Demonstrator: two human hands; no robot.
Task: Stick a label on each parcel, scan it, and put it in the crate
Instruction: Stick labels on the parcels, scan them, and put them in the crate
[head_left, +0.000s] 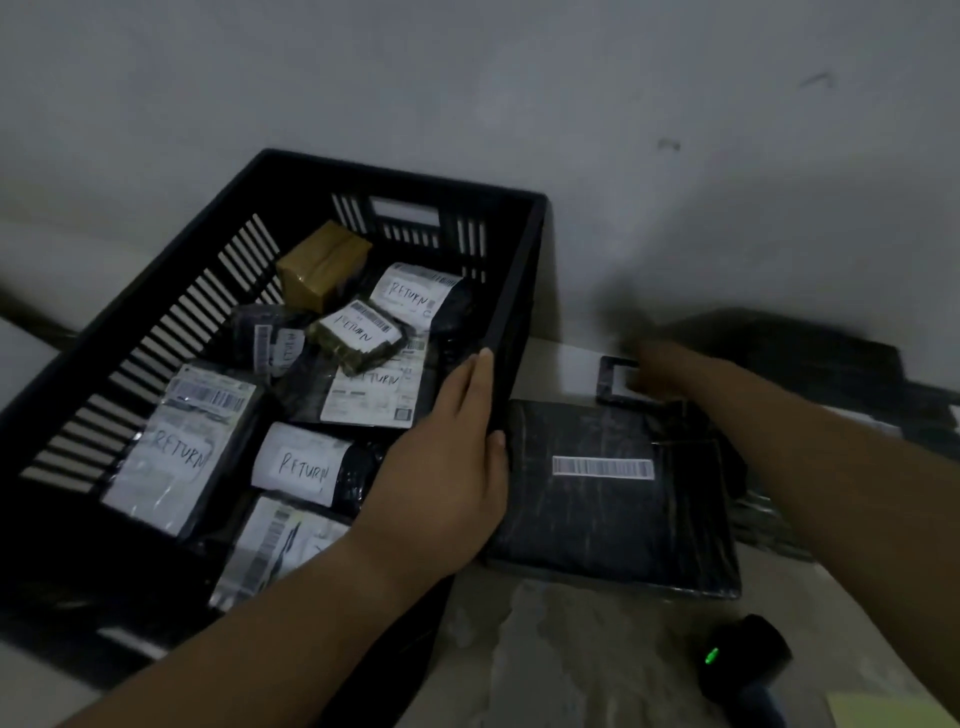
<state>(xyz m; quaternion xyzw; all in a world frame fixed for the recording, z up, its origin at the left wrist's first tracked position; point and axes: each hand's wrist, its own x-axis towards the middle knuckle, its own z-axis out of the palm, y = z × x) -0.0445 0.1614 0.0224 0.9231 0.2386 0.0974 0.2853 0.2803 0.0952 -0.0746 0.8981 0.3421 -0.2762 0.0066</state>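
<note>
Black and rounded, a scanner (737, 660) with a small green light lies nearest, on a pale, mottled surface (571, 649), beside the corner of a yellow sheet (883, 712). Beyond it lies a flat, rectangular parcel (613, 499) in creased, glossy black wrap, a narrow white barcode label (602, 467) stuck across its top; it sits outside the crate, right against the crate's right wall.

The left hand (447, 457) holds that wall of the crate (519, 291), thumb on the outer side and fingers laid along and inside the rim. The crate is black rigid plastic with slatted sides and a handle slot. Inside is a loose heap of black-wrapped packets (317, 467) with white labels handwritten "RETURN", and farther back a small brown box (322, 265) bound in shiny tape.

The right hand (670, 369) reaches past the parcel near a dark rectangular frame (608, 384); it is motion-blurred, so I cannot tell how its fingers lie. A plain grey wall (675, 130) stands behind.
</note>
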